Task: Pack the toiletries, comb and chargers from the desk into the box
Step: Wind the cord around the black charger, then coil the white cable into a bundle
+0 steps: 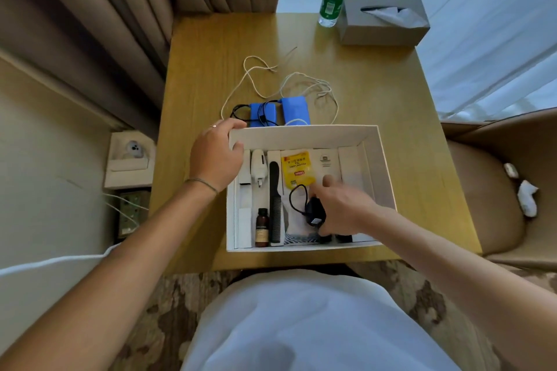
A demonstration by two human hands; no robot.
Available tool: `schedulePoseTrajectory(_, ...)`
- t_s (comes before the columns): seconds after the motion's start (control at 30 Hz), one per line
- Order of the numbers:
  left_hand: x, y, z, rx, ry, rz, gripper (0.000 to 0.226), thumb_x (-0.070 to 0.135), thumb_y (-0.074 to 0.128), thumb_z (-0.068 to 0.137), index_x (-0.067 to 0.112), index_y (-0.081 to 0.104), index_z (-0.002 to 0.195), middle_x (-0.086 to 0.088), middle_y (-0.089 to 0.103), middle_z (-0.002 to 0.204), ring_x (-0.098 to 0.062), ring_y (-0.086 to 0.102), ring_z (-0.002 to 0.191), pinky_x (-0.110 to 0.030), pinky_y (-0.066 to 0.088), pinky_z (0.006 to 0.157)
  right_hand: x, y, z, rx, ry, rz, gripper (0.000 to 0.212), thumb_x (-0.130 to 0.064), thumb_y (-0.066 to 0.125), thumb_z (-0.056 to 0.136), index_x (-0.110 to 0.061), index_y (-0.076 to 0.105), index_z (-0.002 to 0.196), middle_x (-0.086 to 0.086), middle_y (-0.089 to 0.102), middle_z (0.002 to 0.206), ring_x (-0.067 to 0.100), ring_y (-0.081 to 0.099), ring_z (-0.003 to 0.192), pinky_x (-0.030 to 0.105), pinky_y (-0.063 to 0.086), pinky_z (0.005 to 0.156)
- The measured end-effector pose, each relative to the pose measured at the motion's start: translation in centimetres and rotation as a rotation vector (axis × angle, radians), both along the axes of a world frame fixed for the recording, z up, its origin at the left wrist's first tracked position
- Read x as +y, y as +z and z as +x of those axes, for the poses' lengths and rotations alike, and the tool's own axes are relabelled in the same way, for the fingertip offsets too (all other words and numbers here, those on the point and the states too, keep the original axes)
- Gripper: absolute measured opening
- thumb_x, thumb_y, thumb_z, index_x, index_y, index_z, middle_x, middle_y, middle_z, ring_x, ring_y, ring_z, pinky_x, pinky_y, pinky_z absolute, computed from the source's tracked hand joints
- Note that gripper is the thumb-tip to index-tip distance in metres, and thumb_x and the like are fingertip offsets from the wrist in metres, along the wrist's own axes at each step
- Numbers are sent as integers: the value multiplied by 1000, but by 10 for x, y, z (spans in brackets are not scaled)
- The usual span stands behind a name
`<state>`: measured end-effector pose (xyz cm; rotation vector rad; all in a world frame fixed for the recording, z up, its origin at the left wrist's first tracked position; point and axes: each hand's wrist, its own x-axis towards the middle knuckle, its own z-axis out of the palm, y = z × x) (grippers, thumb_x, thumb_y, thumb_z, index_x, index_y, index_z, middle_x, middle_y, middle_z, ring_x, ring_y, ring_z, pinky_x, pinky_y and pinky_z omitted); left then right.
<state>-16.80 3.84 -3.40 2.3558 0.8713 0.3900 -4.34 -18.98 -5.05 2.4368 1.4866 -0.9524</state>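
A white box point(380, 159) stands on the wooden desk point(416, 135). It holds a black comb point(275, 205), a small brown bottle point(261, 227), a white charger point(258, 164), a yellow tea packet point(298, 170) and white packets. My left hand point(215, 153) grips the box's far-left corner, thumb inside. My right hand point(340, 208) is inside the box and holds a black charger point(315, 214) with its cord looped beside it. Behind the box lie two blue packs point(295, 110) with a black cord and tangled white cables point(301, 81).
A water bottle point(331, 0) and a grey tissue box point(382, 21) stand at the desk's far right corner. A beige chair point(497, 190) with white cloths sits to the right. Curtains and a wall socket point(132, 153) are on the left.
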Motion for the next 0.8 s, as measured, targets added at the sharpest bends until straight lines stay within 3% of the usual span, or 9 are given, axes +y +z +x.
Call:
schedulePoseTrajectory(0.13, 2, -2, 1, 1, -2, 6, 31, 11, 58, 92, 18, 65, 122, 1, 69, 115, -11, 48, 70, -27, 50, 68, -7, -6, -3, -184, 120, -39, 67, -23, 76, 68, -18, 41, 126, 9, 45, 110, 27, 48, 92, 34, 39, 66)
schedulePoseTrajectory(0.3, 5, -4, 4, 7, -9, 4, 29, 10, 58, 92, 20, 67, 118, 3, 70, 111, -8, 45, 67, -21, 42, 59, -11, -10, 4, -107, 90, -108, 83, -51, 87, 61, -22, 42, 124, 7, 48, 118, 28, 50, 103, 38, 45, 76)
schedulePoseTrajectory(0.43, 6, -4, 6, 31, -11, 6, 29, 11, 58, 91, 21, 67, 116, 5, 67, 111, -7, 48, 67, -18, 41, 58, -11, -6, 9, -28, 59, -148, 91, -44, 88, 63, -26, 40, 138, 8, 49, 132, 30, 49, 116, 42, 49, 91)
schedulePoseTrajectory(0.5, 4, 0, 9, 42, -27, 1, 30, 11, 58, 90, 21, 67, 117, 6, 65, 113, -12, 58, 84, -24, 50, 68, -4, 6, 14, 34, 24, -161, 92, -41, 87, 68, -28, 38, 144, 6, 49, 136, 29, 49, 121, 41, 49, 93)
schedulePoseTrajectory(0.6, 2, 8, 19, 48, -61, -6, 33, 12, 58, 89, 21, 66, 120, 7, 63, 117, -15, 59, 104, -33, 55, 85, 13, 32, 28, 93, -90, -17, 64, -40, 78, 79, -32, 50, 136, -2, 62, 121, 21, 60, 108, 39, 54, 87)
schedulePoseTrajectory(0.7, 0, 17, 34, 41, -76, -13, 32, 15, 59, 91, 22, 65, 122, 7, 63, 120, -14, 58, 109, -33, 52, 90, 33, 61, 48, 110, -290, 264, 26, -34, 67, 89, -32, 66, 114, -10, 71, 85, 9, 64, 78, 33, 56, 73)
schedulePoseTrajectory(0.8, -2, 26, 53, 3, -75, -45, 30, 13, 60, 91, 20, 67, 120, 5, 66, 118, -14, 60, 109, -26, 48, 89, 50, 81, 75, 158, -469, 472, 13, -25, 62, 91, -29, 72, 99, -7, 70, 69, 12, 65, 68, 36, 55, 69)
